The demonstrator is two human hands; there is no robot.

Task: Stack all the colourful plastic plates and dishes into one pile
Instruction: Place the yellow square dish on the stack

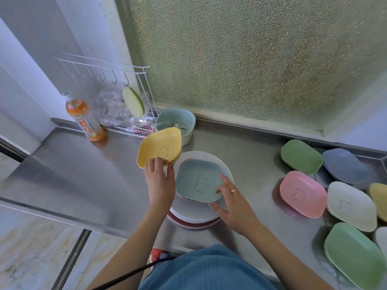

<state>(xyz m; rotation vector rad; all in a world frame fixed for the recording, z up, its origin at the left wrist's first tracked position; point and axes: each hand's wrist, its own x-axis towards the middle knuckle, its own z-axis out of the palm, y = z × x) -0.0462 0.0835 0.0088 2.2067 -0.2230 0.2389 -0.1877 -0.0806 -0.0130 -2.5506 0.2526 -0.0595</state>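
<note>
Fingers and thumb of the left hand (pixel 160 181) pinch the near rim of a yellow dish (pixel 159 150), holding it tilted above the steel counter (pixel 69 164), just left of the pile (pixel 199 204) and apart from it. On the right hand (pixel 232 204), a ringed finger and its neighbours lie fairly straight on the near right corner of the teal dish (pixel 196 183) that tops the pile; whether the thumb hooks under the rim is hard to tell from here. Under the teal dish sit a few more small dishes, then white round plates, with a pink plate at the bottom.

Loose dishes lie well to the right on the counter: a dark green dish (pixel 301 155), a blue dish (pixel 344 165), a pink dish (pixel 302 193), a white dish (pixel 351 206), a light green dish (pixel 356 254), and a second yellow dish (pixel 380 197) cut by the frame edge.

At the back stand an orange drink bottle (pixel 83 118), a white wire rack (pixel 117 95) and a pale green colander (pixel 178 124).
</note>
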